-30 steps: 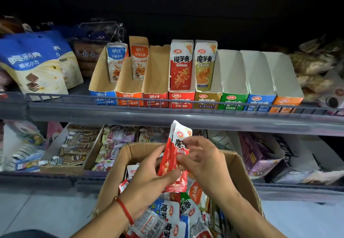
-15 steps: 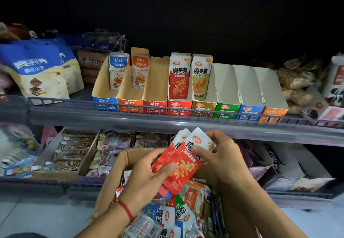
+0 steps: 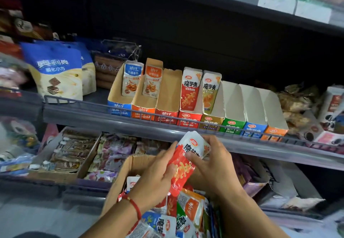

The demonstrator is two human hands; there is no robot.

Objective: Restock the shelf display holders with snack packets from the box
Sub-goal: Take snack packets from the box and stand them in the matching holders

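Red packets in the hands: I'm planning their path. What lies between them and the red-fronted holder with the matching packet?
In the head view, the shelf's grey front edge and its wire rail lie between the red packets and the red-fronted holder.

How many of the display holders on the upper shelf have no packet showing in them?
4: the red-fronted brown holder third from left, then the green, blue and orange holders at the right end. Packets lying flat inside could be hidden.

Head view, single camera: worn on the person's head, wide-angle, facing forward and down. Close range to both hands, which meet low in the centre over the cardboard box (image 3: pixel 119 185). The shelf rail (image 3: pixel 104 114) crosses mid-frame, tilted. No second view.
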